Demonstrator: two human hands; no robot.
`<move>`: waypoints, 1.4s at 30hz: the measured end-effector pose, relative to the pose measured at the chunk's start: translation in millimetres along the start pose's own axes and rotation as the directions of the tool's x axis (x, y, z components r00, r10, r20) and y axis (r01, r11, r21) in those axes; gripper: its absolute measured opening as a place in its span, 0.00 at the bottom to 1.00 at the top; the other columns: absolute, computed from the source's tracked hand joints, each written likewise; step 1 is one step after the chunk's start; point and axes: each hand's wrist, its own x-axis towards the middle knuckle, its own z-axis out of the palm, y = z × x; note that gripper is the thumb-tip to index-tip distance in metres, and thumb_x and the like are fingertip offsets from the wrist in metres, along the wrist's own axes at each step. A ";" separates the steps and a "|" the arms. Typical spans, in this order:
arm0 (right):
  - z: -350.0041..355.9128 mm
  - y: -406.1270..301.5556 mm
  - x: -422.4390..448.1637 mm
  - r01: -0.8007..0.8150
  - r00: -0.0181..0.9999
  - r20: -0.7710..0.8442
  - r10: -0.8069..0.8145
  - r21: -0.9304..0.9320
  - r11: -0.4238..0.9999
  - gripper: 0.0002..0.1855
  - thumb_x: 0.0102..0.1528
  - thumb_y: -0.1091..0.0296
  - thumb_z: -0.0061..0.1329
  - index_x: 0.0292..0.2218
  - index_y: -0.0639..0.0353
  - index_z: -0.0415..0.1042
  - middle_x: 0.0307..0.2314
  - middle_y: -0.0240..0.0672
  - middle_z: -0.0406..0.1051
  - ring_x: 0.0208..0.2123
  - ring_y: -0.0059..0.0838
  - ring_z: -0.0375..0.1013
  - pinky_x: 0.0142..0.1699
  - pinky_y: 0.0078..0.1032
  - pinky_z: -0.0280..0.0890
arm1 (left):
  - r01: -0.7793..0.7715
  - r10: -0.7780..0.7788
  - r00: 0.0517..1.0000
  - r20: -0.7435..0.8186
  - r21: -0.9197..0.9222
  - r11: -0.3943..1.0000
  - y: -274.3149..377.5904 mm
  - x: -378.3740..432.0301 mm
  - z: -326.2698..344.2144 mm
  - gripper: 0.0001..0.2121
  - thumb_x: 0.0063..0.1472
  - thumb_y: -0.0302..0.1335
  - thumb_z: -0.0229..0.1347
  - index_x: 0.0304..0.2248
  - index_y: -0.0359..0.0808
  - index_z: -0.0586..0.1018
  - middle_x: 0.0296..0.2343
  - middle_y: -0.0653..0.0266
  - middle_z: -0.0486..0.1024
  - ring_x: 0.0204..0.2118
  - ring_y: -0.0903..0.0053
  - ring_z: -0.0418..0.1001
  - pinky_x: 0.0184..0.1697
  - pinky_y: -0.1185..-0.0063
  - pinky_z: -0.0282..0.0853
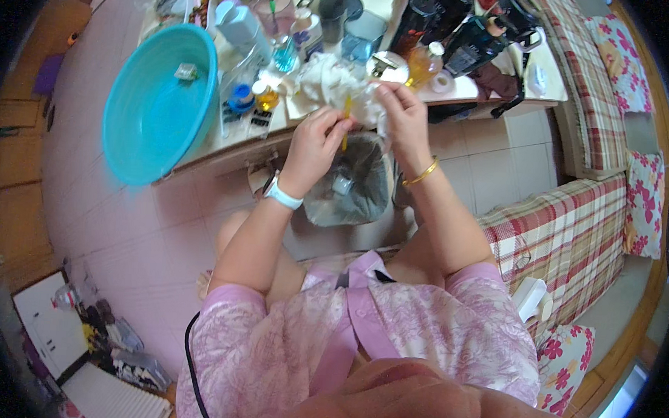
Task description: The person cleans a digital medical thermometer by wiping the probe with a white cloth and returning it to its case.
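My left hand [314, 141], with a white watch at the wrist, pinches a thin yellow stick [347, 110] that stands roughly upright in view. White crumpled tissue [380, 112] is held in my right hand [403, 115], which wears a gold bangle, close to the stick. More crumpled white tissue [327, 78] lies on the table edge just beyond my hands. Beneath them is a waste bin [348, 212] lined with a dark plastic bag, with a small clear item [342, 184] inside. Whether the tissue touches the stick cannot be told.
A turquoise basin [146, 114] overhangs the table's left edge. Small bottles of amber liquid [266, 99] and blue liquid [284, 56] stand near my left hand. To the right are an amber bottle [424, 65], dark pump bottles [472, 46] and a plaid-covered sofa [559, 243].
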 end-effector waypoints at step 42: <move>1.9 -10.2 -6.3 0.039 0.989 0.149 -0.025 -0.096 0.995 0.12 0.60 0.69 0.43 0.42 0.64 0.74 0.36 0.29 0.72 0.38 0.15 0.68 0.46 0.15 0.61 | 0.463 -0.253 0.872 0.419 -0.873 0.153 -25.4 -6.2 -3.1 0.09 0.68 0.32 0.47 0.38 0.35 0.72 0.32 0.67 0.69 0.37 0.78 0.67 0.42 0.79 0.67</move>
